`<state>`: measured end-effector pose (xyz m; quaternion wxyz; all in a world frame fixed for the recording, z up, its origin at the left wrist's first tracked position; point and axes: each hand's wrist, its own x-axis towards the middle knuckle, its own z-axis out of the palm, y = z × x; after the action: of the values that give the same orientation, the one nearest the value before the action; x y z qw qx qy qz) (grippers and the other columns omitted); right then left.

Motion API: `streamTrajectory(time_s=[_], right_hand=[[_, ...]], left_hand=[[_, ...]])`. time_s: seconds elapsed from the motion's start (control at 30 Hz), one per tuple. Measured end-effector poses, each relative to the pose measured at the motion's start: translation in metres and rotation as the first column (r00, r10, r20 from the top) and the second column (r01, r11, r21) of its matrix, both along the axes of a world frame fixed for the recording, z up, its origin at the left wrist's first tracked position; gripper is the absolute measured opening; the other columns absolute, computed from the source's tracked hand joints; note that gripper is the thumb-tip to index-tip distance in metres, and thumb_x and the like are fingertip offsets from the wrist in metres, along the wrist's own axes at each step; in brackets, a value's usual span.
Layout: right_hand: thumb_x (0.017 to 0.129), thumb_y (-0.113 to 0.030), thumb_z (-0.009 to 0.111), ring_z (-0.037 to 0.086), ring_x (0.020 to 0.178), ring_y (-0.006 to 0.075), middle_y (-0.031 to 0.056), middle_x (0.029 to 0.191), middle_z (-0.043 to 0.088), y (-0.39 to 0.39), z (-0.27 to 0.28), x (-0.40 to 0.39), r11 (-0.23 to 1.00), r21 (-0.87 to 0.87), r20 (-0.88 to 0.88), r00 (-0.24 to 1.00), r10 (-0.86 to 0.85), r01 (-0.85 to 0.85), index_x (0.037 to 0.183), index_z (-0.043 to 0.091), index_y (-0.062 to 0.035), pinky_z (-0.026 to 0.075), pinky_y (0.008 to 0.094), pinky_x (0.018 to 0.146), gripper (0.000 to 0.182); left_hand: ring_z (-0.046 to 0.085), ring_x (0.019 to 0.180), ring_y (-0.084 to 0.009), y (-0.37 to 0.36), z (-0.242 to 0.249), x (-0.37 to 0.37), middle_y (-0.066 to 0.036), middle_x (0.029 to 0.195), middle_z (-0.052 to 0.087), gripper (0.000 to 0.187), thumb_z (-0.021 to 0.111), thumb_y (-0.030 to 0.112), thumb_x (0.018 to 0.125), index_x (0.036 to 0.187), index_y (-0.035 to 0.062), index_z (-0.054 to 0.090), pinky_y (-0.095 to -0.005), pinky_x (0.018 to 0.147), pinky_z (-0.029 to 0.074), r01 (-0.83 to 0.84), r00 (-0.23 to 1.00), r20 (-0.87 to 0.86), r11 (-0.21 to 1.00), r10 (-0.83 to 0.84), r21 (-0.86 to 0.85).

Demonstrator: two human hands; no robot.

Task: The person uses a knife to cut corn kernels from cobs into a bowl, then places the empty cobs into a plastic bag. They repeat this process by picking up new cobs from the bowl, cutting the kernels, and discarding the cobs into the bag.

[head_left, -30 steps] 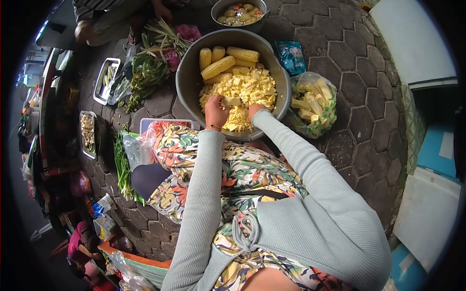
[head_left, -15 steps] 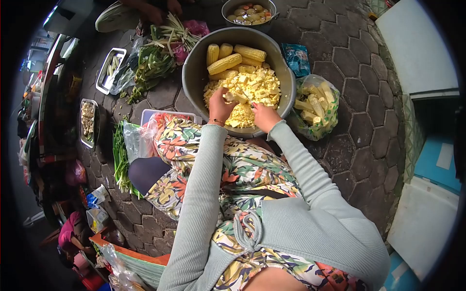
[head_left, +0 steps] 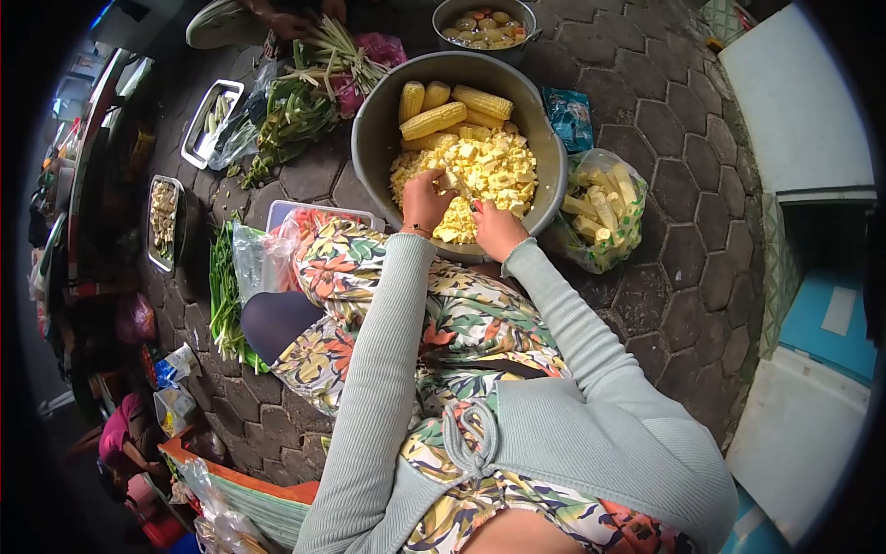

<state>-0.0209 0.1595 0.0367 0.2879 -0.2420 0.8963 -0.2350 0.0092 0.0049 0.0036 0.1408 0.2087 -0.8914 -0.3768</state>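
A wide grey basin [head_left: 366,171] stands before me, holding cut corn kernels [head_left: 503,166] and several whole peeled corn cobs [head_left: 434,121] at its far side. My left hand [head_left: 426,200] is over the near left of the kernels, its fingers closed around a pale corn cob [head_left: 451,182] that they partly cover. Close beside it, my right hand [head_left: 499,230] is closed on what looks like a small knife [head_left: 476,207]; only a bit of red and dark handle shows, and the blade cannot be made out.
Stripped cobs fill a clear green-patterned bag [head_left: 604,208] right of the basin, near a teal packet [head_left: 567,118]. Beyond is a pot of vegetables [head_left: 487,28]. Leafy greens [head_left: 286,125], two trays and spring onions [head_left: 228,305] lie left. Another person's hands [head_left: 293,20] are at top left.
My left hand has tilted and the cob in it shows less. My right hand has shifted slightly left and down, with red now visible at its fingers. The view has shifted slightly.
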Motion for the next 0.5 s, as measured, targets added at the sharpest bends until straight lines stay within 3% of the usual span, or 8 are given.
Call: streamTrajectory(time_s=[0.27,0.37,0.5], right_hand=[[0.085,-0.022,0.04,0.057,0.078,0.0364,0.0224,0.08,0.058,-0.012,-0.026,-0.011,0.998,0.036,0.011,0.999,0.05,-0.05,0.097,0.044,0.0006,0.045,0.0433,0.068,0.026],[0.085,-0.023,0.039,0.058,0.08,0.0352,0.0216,0.083,0.058,-0.012,-0.01,-0.01,0.995,0.093,-0.004,0.999,0.042,-0.041,0.097,0.045,0.0002,0.046,0.0425,0.07,0.027],[0.087,-0.024,0.037,0.058,0.083,0.0333,0.0201,0.086,0.059,-0.009,-0.015,0.002,0.99,0.139,-0.018,1.0,0.007,-0.004,0.097,0.046,0.0005,0.046,0.0418,0.072,0.029]], left_hand=[[0.061,0.066,-0.0208,0.005,0.001,-0.003,-0.012,0.074,0.062,0.034,0.073,0.015,0.058,0.087,0.002,0.062,-0.0289,0.062,0.048,0.029,0.997,0.066,0.998,-0.026,-0.058],[0.059,0.066,-0.0251,0.004,-0.01,-0.003,-0.013,0.071,0.06,0.029,0.071,0.012,0.056,0.081,0.0032,0.062,-0.0319,0.061,0.047,-0.005,0.999,-0.039,0.998,0.002,-0.068],[0.06,0.067,-0.0233,0.007,-0.012,-0.003,-0.013,0.073,0.061,0.03,0.07,0.013,0.057,0.082,0.0007,0.061,-0.0299,0.062,0.048,0.017,0.999,-0.032,0.999,-0.018,-0.047]])
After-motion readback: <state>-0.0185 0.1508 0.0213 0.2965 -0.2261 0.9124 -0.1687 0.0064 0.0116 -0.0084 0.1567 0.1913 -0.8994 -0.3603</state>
